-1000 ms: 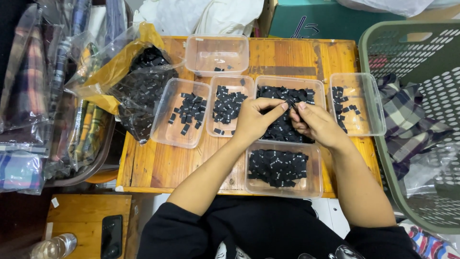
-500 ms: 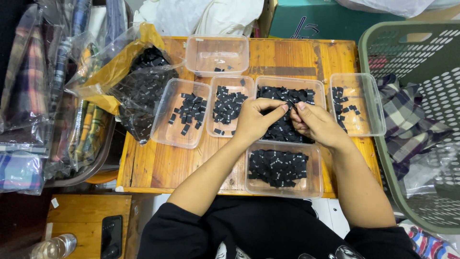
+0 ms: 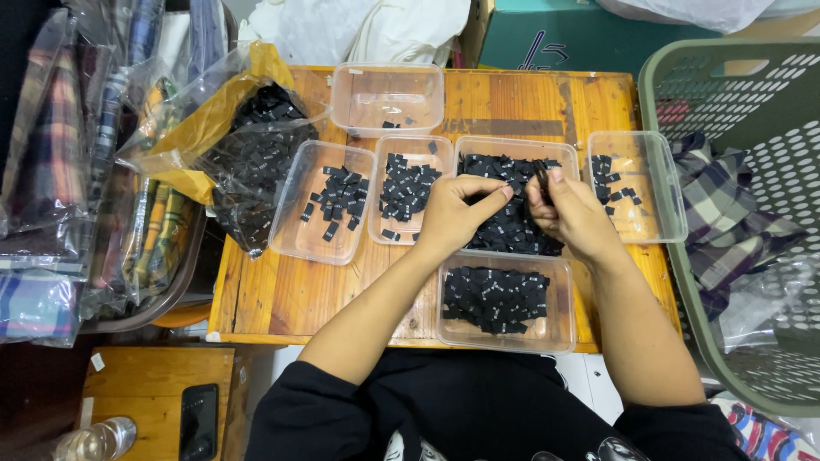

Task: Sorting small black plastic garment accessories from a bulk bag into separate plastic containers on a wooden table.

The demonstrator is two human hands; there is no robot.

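My left hand [image 3: 453, 212] and my right hand [image 3: 571, 212] hover close together over a clear plastic tray [image 3: 512, 147] heaped with small black fabric labels [image 3: 504, 230]. The right hand pinches a few black labels [image 3: 541, 176] between thumb and fingers. My left hand's fingers are curled, with the fingertips near the right hand; whether it grips a label I cannot tell. In front of the hands sits another clear tray [image 3: 506, 341] of black labels.
Three more clear trays [image 3: 321, 248], [image 3: 407, 235], [image 3: 658, 224] with a few labels and a nearly bare one [image 3: 386, 78] lie on the wooden table [image 3: 282, 299]. A plastic bag of labels [image 3: 248, 154] lies left; a green laundry basket [image 3: 752, 102] stands right.
My right hand has lifted slightly with labels pinched; my left hand stays beside it. Trays have not moved.
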